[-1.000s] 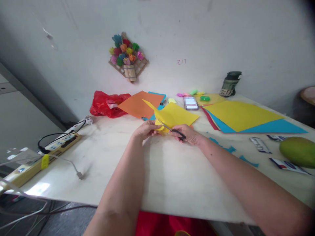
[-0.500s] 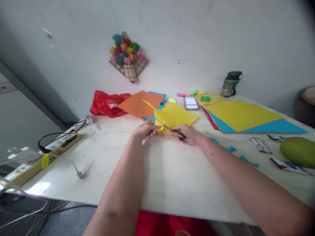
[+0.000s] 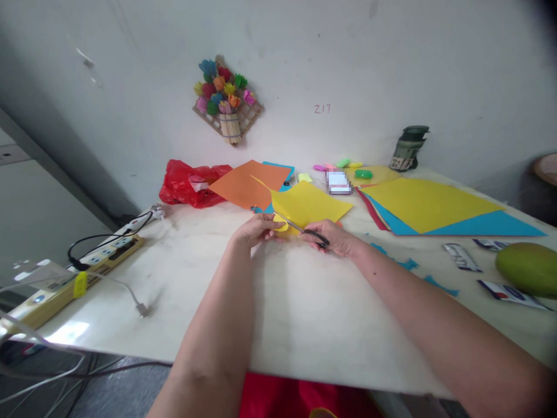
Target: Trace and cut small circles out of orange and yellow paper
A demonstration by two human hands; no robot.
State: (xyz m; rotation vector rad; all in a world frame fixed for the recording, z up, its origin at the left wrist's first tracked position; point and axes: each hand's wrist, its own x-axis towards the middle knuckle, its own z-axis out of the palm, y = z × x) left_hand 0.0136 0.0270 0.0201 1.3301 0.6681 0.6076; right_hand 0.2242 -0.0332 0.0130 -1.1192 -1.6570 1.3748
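Fingers closed, my left hand (image 3: 257,230) pinches the near left edge of a yellow sheet (image 3: 311,202). My right hand (image 3: 328,235) is wrapped round the black handles of scissors (image 3: 316,237). Their blades reach left across the near edge of the sheet, close to my left fingertips. A curved flap of yellow paper hangs beside the blades. Behind the sheet lies an orange sheet (image 3: 248,184) over blue paper (image 3: 278,168). Small blue scraps (image 3: 440,285) lie to the right, partly behind my right forearm.
A red plastic bag (image 3: 187,184) and a power strip (image 3: 108,255) with cables are at the left. Towards the right are a phone (image 3: 338,182), stacked yellow (image 3: 429,203) and blue sheets, a dark bottle (image 3: 409,149), small packets (image 3: 461,257) and a green fruit (image 3: 528,269).
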